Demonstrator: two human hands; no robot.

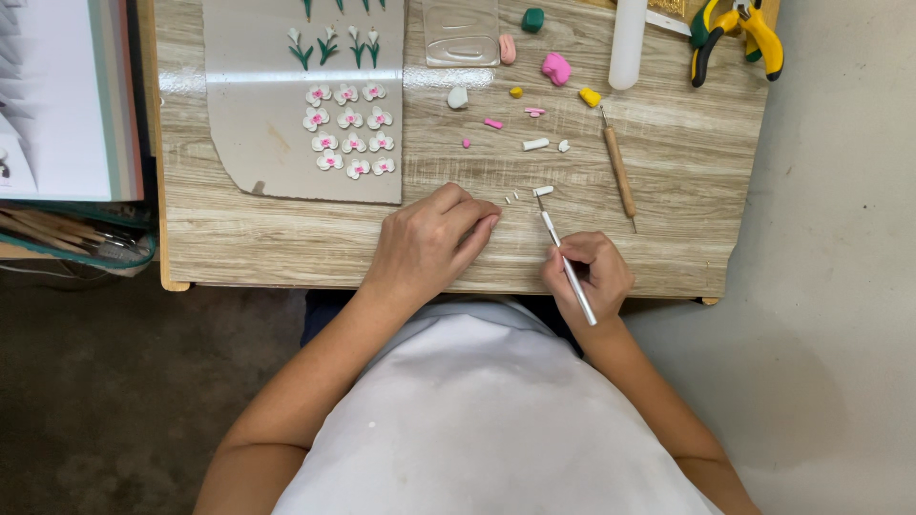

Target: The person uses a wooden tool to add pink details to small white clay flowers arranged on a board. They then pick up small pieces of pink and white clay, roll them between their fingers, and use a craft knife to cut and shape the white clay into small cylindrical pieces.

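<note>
Fingers of the right hand [584, 272] pinch a thin silver craft knife [569, 265] pen-fashion, so that grip is clenched on the tool; its blade tip points up and away from the grip toward a small white clay piece [543, 191] lying on the wooden counter [668, 162] just beyond the tip. Left of that grip, the left hand [429, 243] rests palm-down on the counter with its fingers curled together and their tips pressed to the surface; whether anything sits under them I cannot tell. Between the two hands lie a few tiny white clay slivers [512, 197].

Farther from the right grip stands a wooden-handled needle tool [619, 170], lying lengthwise, well apart from the knife. Beyond it sit scattered clay bits: a white roll [535, 144], a yellow lump [590, 96], a pink lump [556, 68], a green lump [532, 19]. A white cylinder [628, 43] lies near yellow-handled pliers [739, 33] at the far right corner.

Beyond the left grip lies a grey sheet [258, 114] carrying rows of small white flowers with pink centres [349, 132] and, farther still, green-stemmed buds [329, 46]. A clear plastic piece [461, 33] sits just beside the sheet.
</note>
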